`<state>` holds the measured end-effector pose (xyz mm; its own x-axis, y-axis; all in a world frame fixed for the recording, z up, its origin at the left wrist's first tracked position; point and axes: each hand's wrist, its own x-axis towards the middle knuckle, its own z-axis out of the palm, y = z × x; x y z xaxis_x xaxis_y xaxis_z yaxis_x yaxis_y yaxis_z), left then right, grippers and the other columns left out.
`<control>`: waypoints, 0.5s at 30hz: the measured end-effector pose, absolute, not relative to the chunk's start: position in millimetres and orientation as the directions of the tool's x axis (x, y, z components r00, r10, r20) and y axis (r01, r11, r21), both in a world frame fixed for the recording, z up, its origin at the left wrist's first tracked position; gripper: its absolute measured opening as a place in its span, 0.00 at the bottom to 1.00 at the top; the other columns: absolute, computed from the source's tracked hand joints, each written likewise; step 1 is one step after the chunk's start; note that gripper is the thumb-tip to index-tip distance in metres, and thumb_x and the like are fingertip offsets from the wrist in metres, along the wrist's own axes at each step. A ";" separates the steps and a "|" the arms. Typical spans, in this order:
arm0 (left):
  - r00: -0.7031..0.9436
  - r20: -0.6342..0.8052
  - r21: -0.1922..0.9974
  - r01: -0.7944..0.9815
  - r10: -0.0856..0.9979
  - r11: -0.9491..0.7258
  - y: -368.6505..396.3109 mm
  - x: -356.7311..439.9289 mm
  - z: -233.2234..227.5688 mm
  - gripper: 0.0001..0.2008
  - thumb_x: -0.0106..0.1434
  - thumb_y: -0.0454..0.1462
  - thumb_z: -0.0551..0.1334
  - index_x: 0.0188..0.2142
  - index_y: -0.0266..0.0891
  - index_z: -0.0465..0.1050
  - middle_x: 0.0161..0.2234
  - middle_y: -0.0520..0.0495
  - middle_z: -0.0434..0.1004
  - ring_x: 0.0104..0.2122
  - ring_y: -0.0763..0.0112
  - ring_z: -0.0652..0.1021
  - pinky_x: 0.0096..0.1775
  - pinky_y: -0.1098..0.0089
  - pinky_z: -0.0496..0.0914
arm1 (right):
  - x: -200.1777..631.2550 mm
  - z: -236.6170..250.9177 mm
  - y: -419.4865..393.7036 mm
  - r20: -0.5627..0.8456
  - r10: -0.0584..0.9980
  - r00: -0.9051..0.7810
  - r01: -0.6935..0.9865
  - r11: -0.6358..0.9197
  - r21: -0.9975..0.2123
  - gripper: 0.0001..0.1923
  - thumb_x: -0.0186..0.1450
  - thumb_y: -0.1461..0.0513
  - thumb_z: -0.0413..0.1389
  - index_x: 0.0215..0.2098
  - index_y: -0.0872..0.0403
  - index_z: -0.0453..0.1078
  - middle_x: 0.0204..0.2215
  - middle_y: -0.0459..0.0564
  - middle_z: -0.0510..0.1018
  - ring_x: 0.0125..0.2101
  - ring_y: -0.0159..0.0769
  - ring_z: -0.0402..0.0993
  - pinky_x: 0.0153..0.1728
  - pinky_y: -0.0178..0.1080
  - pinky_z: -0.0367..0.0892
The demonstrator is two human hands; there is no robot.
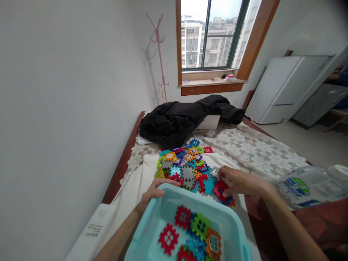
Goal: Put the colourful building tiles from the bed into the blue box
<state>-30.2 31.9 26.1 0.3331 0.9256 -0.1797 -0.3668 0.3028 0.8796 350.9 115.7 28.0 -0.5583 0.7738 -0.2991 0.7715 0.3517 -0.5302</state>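
My left hand [157, 189] grips the far left corner of a pale turquoise plastic basin [233, 222], its index finger stretched along the rim. In the basin lie interlocking building tiles: a red tile with a window pattern [168, 239], a green tile [201, 225], an orange tile [213, 243] and some blue ones. Beyond the far rim my right hand [237, 181] is closed, thumb and fingers around a red notched tile [220, 188] at the right edge of the pile. A grey tile [187, 174] lies mid-pile among several colours.
The pile rests on a white cloth [149, 170] over a floral bedspread [261, 152]. A black garment [174, 121] covers part of a white box [208, 122] behind it. At right stands a large clear plastic bottle [312, 186]; at left, a white long object [95, 228] beside the wall.
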 end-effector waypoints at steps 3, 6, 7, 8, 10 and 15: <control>0.347 -0.181 0.879 -0.362 0.920 0.310 31.2 -29.9 29.0 0.24 0.49 0.39 0.67 0.46 0.35 0.86 0.43 0.39 0.89 0.40 0.52 0.85 0.41 0.64 0.77 | 346.8 24.5 108.0 -0.365 0.802 -0.473 0.854 0.315 -0.415 0.25 0.52 0.52 0.71 0.41 0.49 0.68 0.39 0.52 0.80 0.38 0.49 0.76 0.35 0.42 0.64; 0.380 -0.183 0.879 -0.349 0.907 0.324 32.5 -32.1 27.1 0.24 0.51 0.40 0.67 0.48 0.35 0.85 0.44 0.39 0.88 0.40 0.52 0.85 0.42 0.63 0.77 | 341.2 24.4 103.3 -0.375 0.813 -0.445 0.873 0.300 -0.384 0.25 0.50 0.53 0.71 0.41 0.49 0.67 0.37 0.52 0.80 0.37 0.50 0.76 0.34 0.42 0.64; 0.393 -0.181 0.881 -0.343 0.902 0.326 33.5 -33.2 25.5 0.25 0.51 0.40 0.67 0.49 0.35 0.85 0.44 0.39 0.88 0.40 0.51 0.85 0.42 0.63 0.77 | 340.1 25.0 101.9 -0.375 0.813 -0.446 0.870 0.295 -0.395 0.26 0.50 0.54 0.71 0.41 0.49 0.66 0.38 0.52 0.80 0.37 0.50 0.76 0.34 0.42 0.65; 0.406 -0.179 0.883 -0.335 0.896 0.328 34.5 -34.3 23.8 0.25 0.51 0.41 0.67 0.49 0.35 0.85 0.44 0.39 0.88 0.40 0.51 0.85 0.42 0.63 0.77 | 339.3 25.7 100.7 -0.375 0.808 -0.454 0.862 0.291 -0.414 0.26 0.50 0.56 0.71 0.42 0.49 0.66 0.39 0.52 0.80 0.38 0.50 0.76 0.35 0.42 0.66; 0.432 -0.175 0.887 -0.321 0.884 0.333 36.6 -36.1 20.4 0.27 0.51 0.42 0.67 0.50 0.33 0.84 0.43 0.38 0.88 0.40 0.51 0.85 0.42 0.63 0.76 | 338.6 26.8 98.4 -0.362 0.789 -0.496 0.826 0.300 -0.477 0.27 0.49 0.59 0.70 0.43 0.49 0.65 0.41 0.52 0.79 0.40 0.49 0.76 0.38 0.42 0.68; 0.433 -0.172 0.894 -0.310 0.885 0.325 38.2 -37.2 16.4 0.28 0.51 0.43 0.67 0.50 0.31 0.84 0.43 0.36 0.88 0.40 0.51 0.85 0.43 0.64 0.76 | 337.0 25.8 95.2 -0.327 0.753 -0.571 0.744 0.307 -0.594 0.31 0.48 0.64 0.68 0.48 0.49 0.64 0.48 0.54 0.77 0.46 0.51 0.75 0.45 0.43 0.70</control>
<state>-37.2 38.2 16.4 0.4332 0.8848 -0.1716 -0.3095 0.3249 0.8937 337.0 95.2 25.8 -0.5712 0.7528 -0.3271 0.7440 0.3065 -0.5937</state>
